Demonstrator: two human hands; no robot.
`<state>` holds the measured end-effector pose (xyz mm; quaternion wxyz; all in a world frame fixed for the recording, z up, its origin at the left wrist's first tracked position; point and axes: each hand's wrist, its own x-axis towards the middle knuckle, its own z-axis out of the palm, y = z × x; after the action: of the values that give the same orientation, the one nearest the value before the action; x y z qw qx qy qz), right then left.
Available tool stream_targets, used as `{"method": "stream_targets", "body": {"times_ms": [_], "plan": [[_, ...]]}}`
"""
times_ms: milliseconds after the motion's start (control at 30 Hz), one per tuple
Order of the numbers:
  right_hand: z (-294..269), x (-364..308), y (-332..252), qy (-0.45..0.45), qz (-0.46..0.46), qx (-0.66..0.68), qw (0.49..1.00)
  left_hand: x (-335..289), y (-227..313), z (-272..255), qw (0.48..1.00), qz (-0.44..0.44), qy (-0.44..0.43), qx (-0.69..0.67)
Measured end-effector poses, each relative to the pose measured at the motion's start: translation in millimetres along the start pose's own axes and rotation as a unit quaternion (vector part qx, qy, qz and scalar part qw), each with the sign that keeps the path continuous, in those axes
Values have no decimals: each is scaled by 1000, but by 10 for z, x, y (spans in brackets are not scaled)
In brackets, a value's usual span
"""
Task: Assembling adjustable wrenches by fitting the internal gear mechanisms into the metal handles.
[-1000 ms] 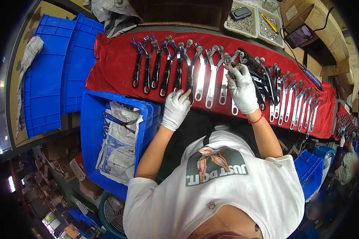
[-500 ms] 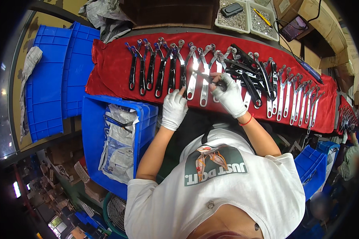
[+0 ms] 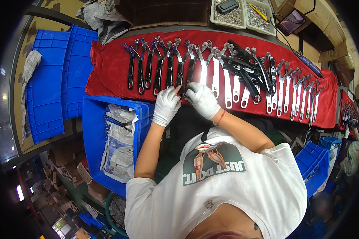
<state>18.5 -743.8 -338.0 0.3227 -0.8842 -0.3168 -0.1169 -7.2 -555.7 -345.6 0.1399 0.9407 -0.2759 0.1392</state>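
A row of wrench-like metal tools with forked, curved heads lies on the red cloth (image 3: 111, 75). Those toward the left have black handles; farther right the handles are bare metal. Both my hands wear white gloves, some fingertips uncovered. My left hand (image 3: 166, 106) is closed, its fingertips at the lower end of a black-handled tool (image 3: 180, 73). Beside it, my right hand (image 3: 203, 101) pinches the lower end of the neighbouring black-handled tool (image 3: 190, 71). The fingers partly hide both handle ends. Just right lies a bare-metal tool (image 3: 203, 71).
Loose black handle pieces (image 3: 249, 85) are heaped across bare-metal tools at right. Two pale trays (image 3: 245, 27) of small metal parts stand behind the cloth. A blue crate (image 3: 147, 119) with wrapping and a tool sits by my left arm; blue bins (image 3: 48, 87) stand far left.
My right hand has moved left and down, beside my left hand. The black handle piece it held now covers the metal handle there. My left hand has shifted slightly left.
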Motion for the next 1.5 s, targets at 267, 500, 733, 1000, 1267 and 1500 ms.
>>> {"method": "stream_targets", "body": {"times_ms": [267, 500, 733, 1000, 1267, 1500], "plan": [[72, 6, -31, -32, -29, -82, 996, -43, -13, 40, 1000, -5, 11, -9], [76, -35, -17, -32, -18, -75, 997, 55, 65, -84, 1000, -7, 8, -15], [6, -7, 3, -44, -16, -73, 996, 183, 112, -46, 999, -14, -27, -34], [-10, -30, 2, -55, -46, -83, 994, 184, 132, 10, 999, -35, -27, 0], [32, -62, 28, -36, -44, -53, 997, 283, 382, -84, 988, -139, -73, -3], [5, -52, 81, 6, -84, -62, 994, 357, 442, -153, 979, -185, -80, -24]]}}
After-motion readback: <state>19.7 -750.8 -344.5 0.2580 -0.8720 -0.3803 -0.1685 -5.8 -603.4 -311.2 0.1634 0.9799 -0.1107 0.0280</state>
